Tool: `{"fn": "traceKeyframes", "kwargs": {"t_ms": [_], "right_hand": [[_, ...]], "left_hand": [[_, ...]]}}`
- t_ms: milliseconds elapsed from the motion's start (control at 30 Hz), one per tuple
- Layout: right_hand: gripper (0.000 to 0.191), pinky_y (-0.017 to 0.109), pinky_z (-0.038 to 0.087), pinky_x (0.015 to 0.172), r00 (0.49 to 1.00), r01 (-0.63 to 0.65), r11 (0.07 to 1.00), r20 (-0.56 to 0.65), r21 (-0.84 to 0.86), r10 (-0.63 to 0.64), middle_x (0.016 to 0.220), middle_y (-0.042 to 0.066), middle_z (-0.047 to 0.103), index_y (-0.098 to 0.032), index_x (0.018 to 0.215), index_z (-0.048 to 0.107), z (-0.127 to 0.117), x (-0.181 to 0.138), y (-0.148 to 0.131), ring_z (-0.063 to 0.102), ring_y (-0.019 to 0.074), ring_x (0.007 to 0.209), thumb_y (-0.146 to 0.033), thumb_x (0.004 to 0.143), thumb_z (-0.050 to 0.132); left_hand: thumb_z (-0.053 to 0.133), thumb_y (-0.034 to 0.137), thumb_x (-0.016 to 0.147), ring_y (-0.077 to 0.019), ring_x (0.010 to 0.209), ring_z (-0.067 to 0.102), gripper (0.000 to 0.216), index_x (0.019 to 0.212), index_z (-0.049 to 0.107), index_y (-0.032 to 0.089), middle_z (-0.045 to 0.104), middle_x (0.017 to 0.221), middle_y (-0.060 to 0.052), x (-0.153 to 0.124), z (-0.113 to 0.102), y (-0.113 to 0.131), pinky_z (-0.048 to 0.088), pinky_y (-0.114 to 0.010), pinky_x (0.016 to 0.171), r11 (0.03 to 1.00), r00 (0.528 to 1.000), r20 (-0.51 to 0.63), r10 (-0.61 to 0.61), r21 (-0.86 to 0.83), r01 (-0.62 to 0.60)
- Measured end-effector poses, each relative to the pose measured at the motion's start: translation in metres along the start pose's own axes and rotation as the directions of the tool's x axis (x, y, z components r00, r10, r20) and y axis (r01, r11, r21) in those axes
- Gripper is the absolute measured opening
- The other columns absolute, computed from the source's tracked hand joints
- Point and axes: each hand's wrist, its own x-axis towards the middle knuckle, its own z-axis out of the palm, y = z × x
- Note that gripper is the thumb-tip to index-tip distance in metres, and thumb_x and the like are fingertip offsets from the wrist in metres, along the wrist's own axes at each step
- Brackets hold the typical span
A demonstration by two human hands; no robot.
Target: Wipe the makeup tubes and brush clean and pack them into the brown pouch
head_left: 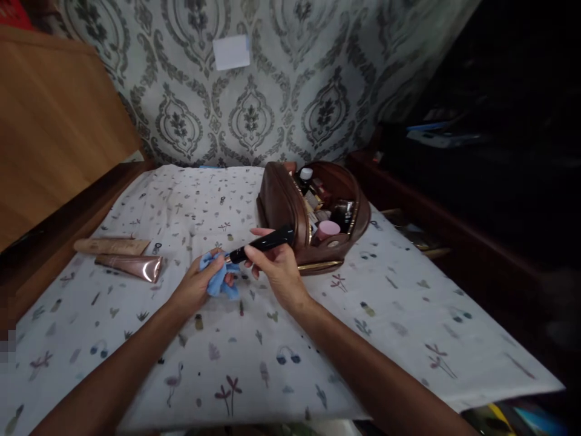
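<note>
In the middle of the head view, my right hand [281,272] grips a glossy black cosmetic tube [263,243], which lies slanted with its wide end up to the right. A light blue cloth [221,280] is bunched in my left hand [200,280], its fingers closed around the tube's narrow end. Part of that end is hidden by cloth and fingers. Just behind my right hand stands an unzipped brown leather makeup bag [281,200]. Inside it are a pink-lidded jar [327,230], a dark bottle with a white cap [306,174] and other cosmetics.
Two tubes lie at the left on the patterned white cloth [258,375]: a tan one [109,246] and a shiny rose-gold one [131,266]. A wooden panel [59,121] rises at the left. Dark furniture borders the right, and a patterned wall [249,115] closes the back.
</note>
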Motion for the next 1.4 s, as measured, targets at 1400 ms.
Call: {"fn": "traceKeyframes", "kwargs": {"t_ms": [1400], "right_hand": [[0.02,0.023,0.032,0.054,0.924,0.128,0.651,0.328,-0.748,0.195,0.061,-0.008,0.055,-0.022,0.097,0.057,0.004,-0.016,0.015,0.052,0.0117,0.054,-0.031,0.083,0.069]], "left_hand": [[0.09,0.049,0.059,-0.0089,0.062,0.059,0.046,0.082,0.068,0.017,0.066,0.07,0.004,0.008,0.0,0.004,0.049,-0.02,0.06,0.98,0.914,-0.39,0.112,-0.109,-0.167]]}}
